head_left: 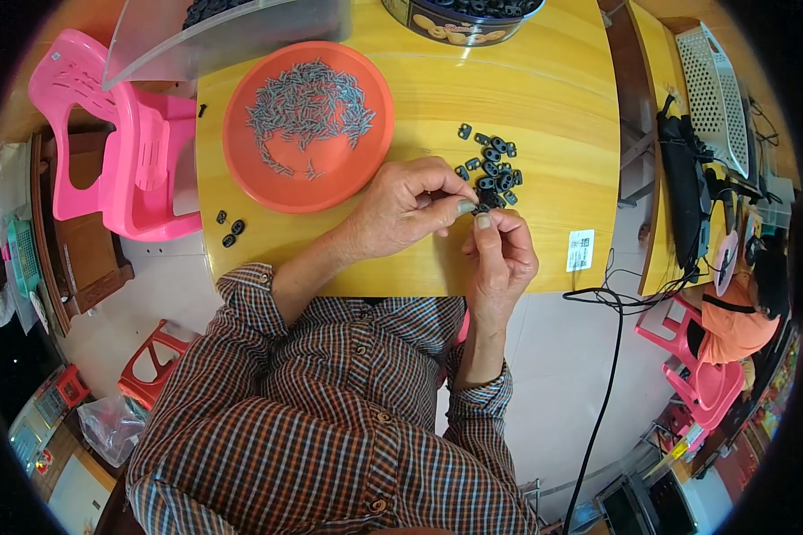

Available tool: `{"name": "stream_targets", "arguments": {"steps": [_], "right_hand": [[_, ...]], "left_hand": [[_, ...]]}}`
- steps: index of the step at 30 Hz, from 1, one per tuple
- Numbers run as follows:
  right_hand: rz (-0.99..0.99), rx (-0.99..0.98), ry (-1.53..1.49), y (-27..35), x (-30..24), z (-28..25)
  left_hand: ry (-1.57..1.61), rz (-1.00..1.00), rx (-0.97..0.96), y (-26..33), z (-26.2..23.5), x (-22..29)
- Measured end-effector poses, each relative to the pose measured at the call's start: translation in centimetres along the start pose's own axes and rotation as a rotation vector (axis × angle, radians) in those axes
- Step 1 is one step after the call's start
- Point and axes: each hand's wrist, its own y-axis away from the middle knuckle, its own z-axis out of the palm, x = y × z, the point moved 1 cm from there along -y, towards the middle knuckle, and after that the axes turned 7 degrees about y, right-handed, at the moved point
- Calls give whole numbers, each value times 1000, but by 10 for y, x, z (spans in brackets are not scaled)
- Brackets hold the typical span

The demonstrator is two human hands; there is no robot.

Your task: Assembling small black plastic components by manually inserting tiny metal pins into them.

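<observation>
Three small black bits (228,228) by the table's (544,98) left edge, orange plate (241,169) of little grey screws (308,105), left hand (401,209) and right hand (501,259) pinching one small black piece (484,205) together, black pile (492,162) just behind.

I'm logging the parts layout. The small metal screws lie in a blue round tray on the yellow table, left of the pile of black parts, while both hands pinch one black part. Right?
Not quite: the round tray is orange-red, not blue, as the head view shows. The rest holds: the metal screws lie in it on the yellow table, left of the pile of black parts, while the left hand and right hand pinch one black part.
</observation>
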Motion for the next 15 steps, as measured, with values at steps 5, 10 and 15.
{"name": "stream_targets", "arguments": {"steps": [5,10,15], "right_hand": [[-53,34,107,1,-1,3],[-121,26,236,1,-2,0],[-113,-34,250,0,-6,-3]], "left_hand": [[-56,109,60,-1,0,0],[-116,96,-26,1,-2,1],[-8,16,-16,1,-2,-1]]}}
